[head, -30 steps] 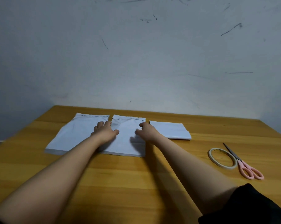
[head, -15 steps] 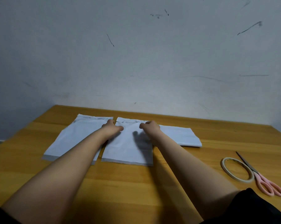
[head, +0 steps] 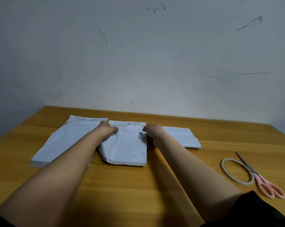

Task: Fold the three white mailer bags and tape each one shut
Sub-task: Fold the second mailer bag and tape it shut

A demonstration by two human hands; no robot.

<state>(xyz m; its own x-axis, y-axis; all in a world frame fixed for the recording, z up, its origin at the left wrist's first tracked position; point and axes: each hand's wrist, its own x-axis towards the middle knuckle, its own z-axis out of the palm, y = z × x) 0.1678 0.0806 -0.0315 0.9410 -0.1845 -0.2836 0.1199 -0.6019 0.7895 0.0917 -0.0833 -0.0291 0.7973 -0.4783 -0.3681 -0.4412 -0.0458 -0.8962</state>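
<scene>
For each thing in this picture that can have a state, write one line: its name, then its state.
left mailer bag: flat, unfolded.
middle mailer bag: unfolded, near corner lifted.
right mailer bag: folded.
tape roll: lying flat, unused.
scissors: closed, lying beside the tape roll.
left hand: holds the middle bag's left edge.
right hand: holds its right edge.

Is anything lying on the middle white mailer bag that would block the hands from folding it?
Nothing visible does. Only the left hand and right hand touch the middle white mailer bag; the tape roll and pink-handled scissors lie apart at right.
</scene>
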